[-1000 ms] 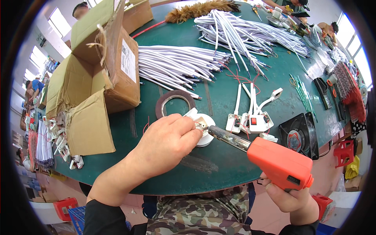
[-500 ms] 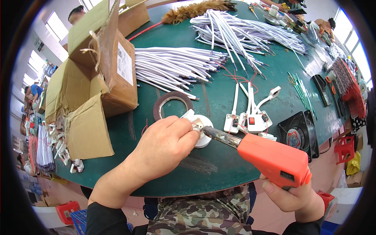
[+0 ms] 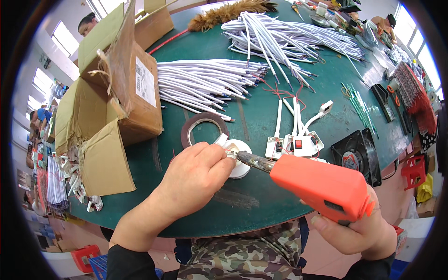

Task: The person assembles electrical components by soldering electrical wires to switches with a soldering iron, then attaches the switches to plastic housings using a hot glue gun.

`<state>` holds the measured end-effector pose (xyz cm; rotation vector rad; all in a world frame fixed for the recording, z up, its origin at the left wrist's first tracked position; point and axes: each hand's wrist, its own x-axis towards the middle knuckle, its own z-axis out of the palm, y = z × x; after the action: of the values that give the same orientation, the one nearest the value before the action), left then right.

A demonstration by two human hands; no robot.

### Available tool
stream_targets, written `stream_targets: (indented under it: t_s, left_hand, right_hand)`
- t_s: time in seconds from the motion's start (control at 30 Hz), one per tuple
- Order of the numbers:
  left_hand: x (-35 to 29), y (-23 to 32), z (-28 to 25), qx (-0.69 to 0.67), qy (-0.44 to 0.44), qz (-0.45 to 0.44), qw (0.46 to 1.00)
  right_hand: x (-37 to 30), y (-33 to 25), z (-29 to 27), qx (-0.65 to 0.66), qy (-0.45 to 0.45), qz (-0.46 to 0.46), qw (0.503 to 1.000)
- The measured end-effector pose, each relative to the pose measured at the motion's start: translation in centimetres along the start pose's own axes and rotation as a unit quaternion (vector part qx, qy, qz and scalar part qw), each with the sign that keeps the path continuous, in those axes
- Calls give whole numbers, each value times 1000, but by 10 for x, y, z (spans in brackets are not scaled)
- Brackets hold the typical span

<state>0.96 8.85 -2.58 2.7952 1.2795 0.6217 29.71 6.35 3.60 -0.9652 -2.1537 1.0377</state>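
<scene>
Soldering gun, orange plastic (image 3: pixel 319 186), gripped by right hand (image 3: pixel 357 235), centre-right of frame; left hand (image 3: pixel 193 177) pinches small white plastic part (image 3: pixel 231 150), frame centre. Slip of tip (image 3: pixel 241 155), likely hot, could burn nearby fingers (image 3: pixel 227 164).

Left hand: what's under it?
Part of a round white spool shows past the left hand, on the green table. The hand covers the spool's rest and much of the small white part it pinches.
</scene>
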Motion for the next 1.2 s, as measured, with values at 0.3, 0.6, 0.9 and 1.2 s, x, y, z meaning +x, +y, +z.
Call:
stream_targets:
  t_s: [0.3,0.6,0.9,1.2]
  left_hand:
    - [-2,-2,4,-3,18,-2,1000]
    - [-2,-1,5,-2,25,-2,1000]
    - [-6,-5,11,6,45,11,999]
    - [-5,-4,9,5,38,12,999]
  right_hand:
    - [1,-4,-2,-38,1,-6,999]
    - [1,-1,-4,-105,1,-61,993]
    - [-1,-7,-2,75,24,83,993]
    - [2,-1,2,44,34,23,998]
